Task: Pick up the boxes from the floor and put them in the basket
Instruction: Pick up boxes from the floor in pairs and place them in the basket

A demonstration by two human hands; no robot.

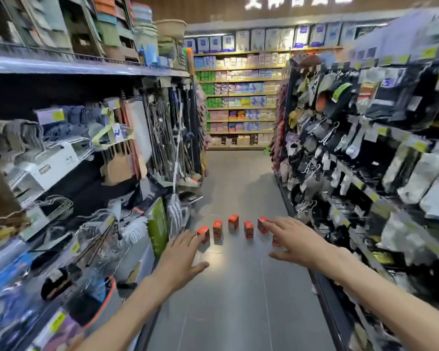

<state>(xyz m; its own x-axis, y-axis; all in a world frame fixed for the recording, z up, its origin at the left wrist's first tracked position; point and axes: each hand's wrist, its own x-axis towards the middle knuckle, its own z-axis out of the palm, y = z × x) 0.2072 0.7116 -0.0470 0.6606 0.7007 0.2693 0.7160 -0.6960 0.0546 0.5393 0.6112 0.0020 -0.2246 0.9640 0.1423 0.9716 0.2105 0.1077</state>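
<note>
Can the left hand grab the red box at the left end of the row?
Probably yes. The left hand is open, its fingertips right beside the leftmost red box, and nothing lies between them on the floor. Whether it already touches the box is unclear.

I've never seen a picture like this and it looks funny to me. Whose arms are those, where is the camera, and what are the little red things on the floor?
The camera sits on a person's head and looks forward and down, so you see that person's own two arms reaching out. It is a wide lens, which is why the shop shelves on both sides look bent.

On the grey floor of the aisle stand small red boxes in a curved row. I can count six; the last one is partly hidden behind the right hand.

The left hand stretches toward the box at the left end, the right hand toward the right end. Both hands are open, fingers spread, and hold nothing. The job is to put the boxes in a basket, but I cannot pick out a basket with certainty here.
</note>
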